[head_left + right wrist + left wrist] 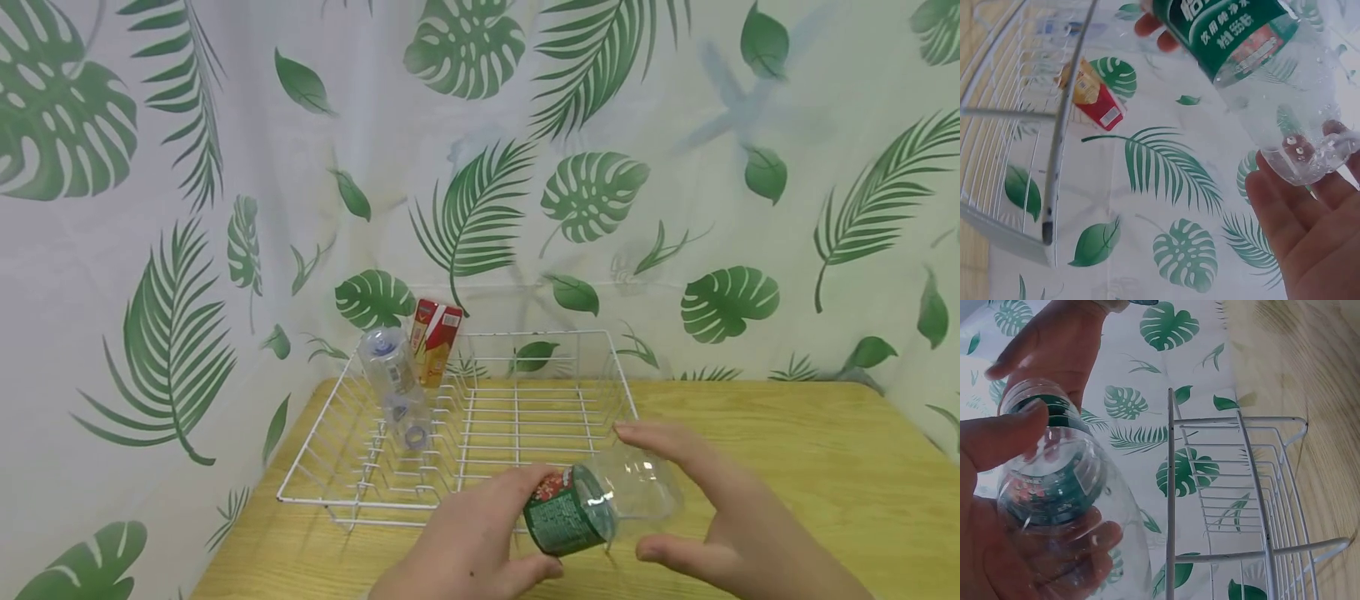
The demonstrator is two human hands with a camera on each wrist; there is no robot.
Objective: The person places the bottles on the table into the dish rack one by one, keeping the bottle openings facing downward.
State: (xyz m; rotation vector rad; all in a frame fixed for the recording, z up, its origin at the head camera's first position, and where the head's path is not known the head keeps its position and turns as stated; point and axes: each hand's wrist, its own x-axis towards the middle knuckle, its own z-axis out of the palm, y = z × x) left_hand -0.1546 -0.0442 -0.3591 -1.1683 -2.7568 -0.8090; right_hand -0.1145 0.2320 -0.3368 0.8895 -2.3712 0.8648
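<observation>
A clear plastic bottle (637,487) with a green and red label (566,512) lies tilted in the air, in front of a white wire rack (390,503). My left hand (476,537) grips it near the label, thumb on one side and fingers on the other, as the left wrist view also shows. At the bottle's unlabelled end is my right hand (738,512), thumb and fingers spread apart around it. In the right wrist view, the fingers of the right hand (1316,219) lie against or just behind that clear end; contact is hard to tell.
Inside the rack's left side stand clear plastic bottles (392,367) and a red and yellow carton (435,342). The rack sits on a wooden table (765,467). Behind hangs a white curtain (660,108) printed with green leaves.
</observation>
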